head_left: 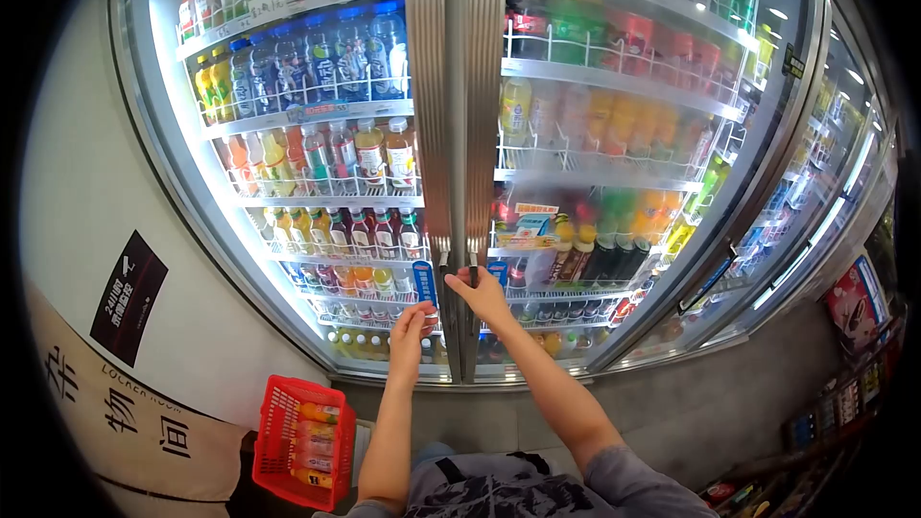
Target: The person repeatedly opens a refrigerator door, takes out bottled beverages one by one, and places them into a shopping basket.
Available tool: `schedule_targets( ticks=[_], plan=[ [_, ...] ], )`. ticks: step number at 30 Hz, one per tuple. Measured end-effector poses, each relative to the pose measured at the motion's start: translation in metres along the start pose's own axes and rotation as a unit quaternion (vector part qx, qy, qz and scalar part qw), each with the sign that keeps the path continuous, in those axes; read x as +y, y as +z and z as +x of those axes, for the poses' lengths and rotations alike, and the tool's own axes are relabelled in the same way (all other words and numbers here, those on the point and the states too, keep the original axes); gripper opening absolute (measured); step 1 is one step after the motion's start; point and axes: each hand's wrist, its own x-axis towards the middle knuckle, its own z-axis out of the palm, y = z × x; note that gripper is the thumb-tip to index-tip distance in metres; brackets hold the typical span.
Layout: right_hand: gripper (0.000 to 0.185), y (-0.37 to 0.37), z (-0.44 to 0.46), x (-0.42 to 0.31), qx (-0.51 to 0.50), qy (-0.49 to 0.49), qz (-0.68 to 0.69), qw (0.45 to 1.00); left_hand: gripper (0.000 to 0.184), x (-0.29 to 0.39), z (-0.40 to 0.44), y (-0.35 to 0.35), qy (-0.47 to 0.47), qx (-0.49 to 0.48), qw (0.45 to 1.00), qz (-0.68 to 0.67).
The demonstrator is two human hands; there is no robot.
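Note:
My right hand (482,297) is closed around the handle (472,273) of the right glass fridge door, close to where the two doors meet. Lower and to the left, my left hand (413,326) is raised in front of the left glass door (369,336), just under a blue sticker (424,286). Its fingers are loosely curved, and I see nothing in them. Both doors look shut. Through the glass, several shelves hold rows of bottles, such as blue-capped ones (321,53) on the left.
A red basket (269,446) with several orange and pink drink bottles (315,441) stands at lower left, beside a white wall (77,173) with signs. More glass fridges (806,192) line the right side. A rack of packaged goods (844,408) stands at lower right.

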Motion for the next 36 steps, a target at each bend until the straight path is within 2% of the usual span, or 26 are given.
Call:
schedule_targets(
  ticks=[1, 3, 5, 7, 16, 19, 21, 23, 25, 30, 32, 36],
  plan=[
    [0.053, 0.006, 0.001, 0.001, -0.003, -0.003, 0.002, 1.0, 0.026, 0.003, -0.001, -0.004, 0.003, 0.003, 1.0, 0.001],
    [0.05, 0.013, 0.006, 0.002, 0.046, -0.017, -0.085, 0.995, 0.026, 0.009, 0.0, -0.012, 0.006, -0.008, 1.0, -0.003],
    [0.054, 0.02, 0.008, 0.009, 0.068, -0.029, -0.068, 0.995, 0.026, 0.018, 0.001, -0.022, 0.005, -0.011, 1.0, -0.007],
    [0.056, 0.026, 0.008, 0.009, 0.126, -0.036, -0.132, 0.982, 0.025, 0.026, 0.003, -0.03, 0.005, -0.013, 1.0, 0.0],
    [0.057, 0.047, -0.007, -0.004, 0.226, 0.001, -0.122, 0.967, 0.025, 0.013, 0.006, -0.077, -0.053, -0.042, 0.998, 0.015],
    [0.055, 0.053, -0.021, -0.011, 0.272, 0.056, -0.153, 0.948, 0.025, -0.003, 0.004, -0.091, -0.086, -0.062, 0.994, 0.007],
    [0.064, 0.049, -0.03, -0.01, 0.262, 0.067, -0.086, 0.959, 0.025, -0.013, 0.006, -0.093, -0.097, -0.072, 0.993, -0.008],
    [0.062, 0.044, -0.039, 0.005, 0.271, 0.059, -0.059, 0.959, 0.025, -0.028, 0.009, -0.092, -0.122, -0.095, 0.988, 0.002],
    [0.06, 0.043, -0.046, 0.015, 0.26, 0.042, -0.007, 0.965, 0.025, -0.03, 0.007, -0.085, -0.104, -0.133, 0.986, 0.006],
    [0.058, 0.036, -0.079, 0.01, 0.266, 0.046, 0.0, 0.963, 0.026, -0.01, -0.017, -0.071, -0.098, -0.148, 0.984, -0.015],
    [0.044, 0.035, -0.094, 0.003, 0.275, 0.046, 0.007, 0.96, 0.026, -0.011, -0.023, -0.07, -0.103, -0.149, 0.983, -0.022],
    [0.043, 0.027, -0.129, -0.003, 0.291, 0.035, -0.013, 0.956, 0.027, -0.001, -0.041, -0.053, -0.104, -0.153, 0.982, -0.021]
  ],
)
